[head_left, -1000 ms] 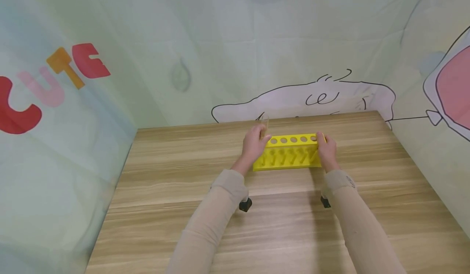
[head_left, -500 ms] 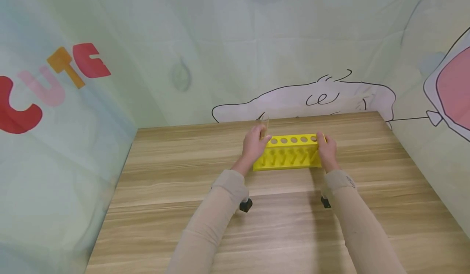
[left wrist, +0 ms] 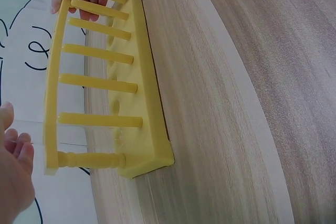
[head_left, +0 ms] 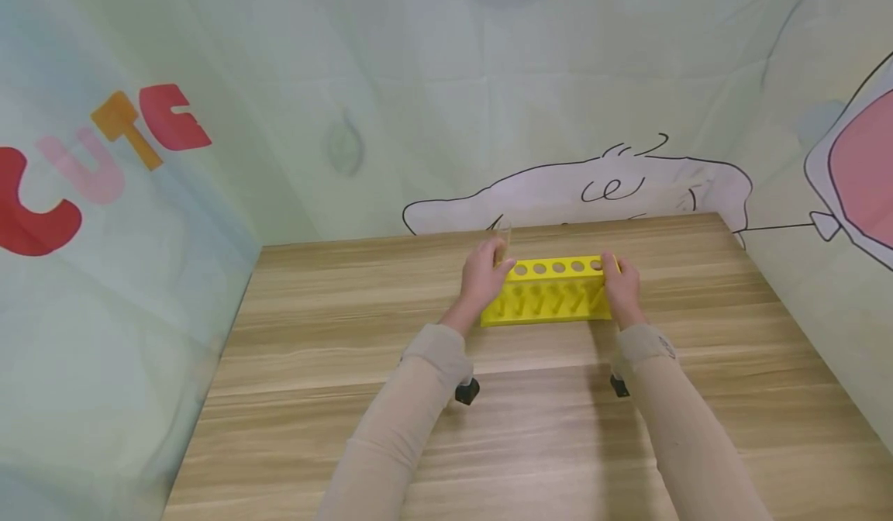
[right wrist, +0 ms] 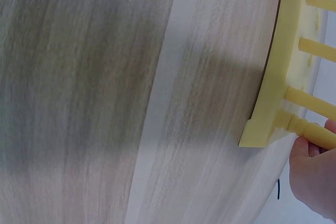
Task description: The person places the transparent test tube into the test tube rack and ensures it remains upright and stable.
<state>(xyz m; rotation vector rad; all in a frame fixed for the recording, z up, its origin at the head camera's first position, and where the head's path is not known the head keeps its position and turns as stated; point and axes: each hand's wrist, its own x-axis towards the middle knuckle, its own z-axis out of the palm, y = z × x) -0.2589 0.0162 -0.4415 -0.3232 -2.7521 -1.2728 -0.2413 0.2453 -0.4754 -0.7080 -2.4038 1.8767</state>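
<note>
A yellow test tube rack (head_left: 546, 320) stands upright on the wooden table, with a row of holes along its top and pegs beneath. At its left end my left hand (head_left: 481, 277) pinches a clear glass test tube (head_left: 505, 231), whose upper end rises above the fingers. The left wrist view shows the faint tube (left wrist: 92, 132) passing through the rack's top bar toward its base. My right hand (head_left: 621, 284) grips the rack's right end, thumb on the top bar. In the right wrist view its fingers touch the end post (right wrist: 312, 132).
The wooden table (head_left: 314, 366) reaches around the rack on all sides. Behind it and at both sides hangs a printed cloth (head_left: 418, 102) with cartoon drawings. Black wrist camera parts (head_left: 467, 391) hang beneath the sleeves.
</note>
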